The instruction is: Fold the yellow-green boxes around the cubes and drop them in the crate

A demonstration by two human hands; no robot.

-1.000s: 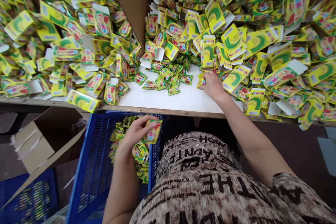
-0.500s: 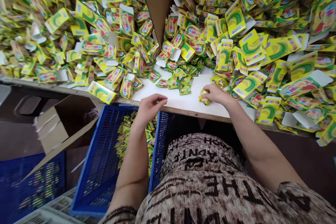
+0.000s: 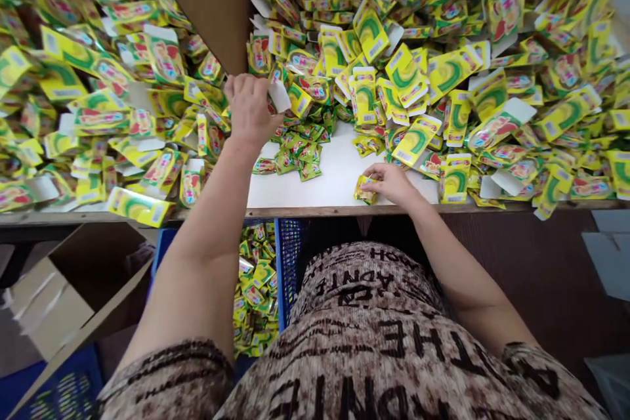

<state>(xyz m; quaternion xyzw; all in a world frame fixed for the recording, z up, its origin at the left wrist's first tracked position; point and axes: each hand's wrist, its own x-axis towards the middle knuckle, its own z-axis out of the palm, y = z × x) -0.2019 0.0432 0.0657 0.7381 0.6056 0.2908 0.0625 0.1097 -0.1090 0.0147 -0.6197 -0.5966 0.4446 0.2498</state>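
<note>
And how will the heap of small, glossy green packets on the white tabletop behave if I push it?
The heap would probably spread apart, since its packets seem to overlap loosely. They may slide easily, being shiny; rolling seems unlikely, as they look flattish.

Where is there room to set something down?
The white worktop shows bare between the left forearm and the yellow packet in the right hand, in front of the green sachets. A sliver shows between the right forearm and boxes. Boxes crowd both sides and the back.
</note>
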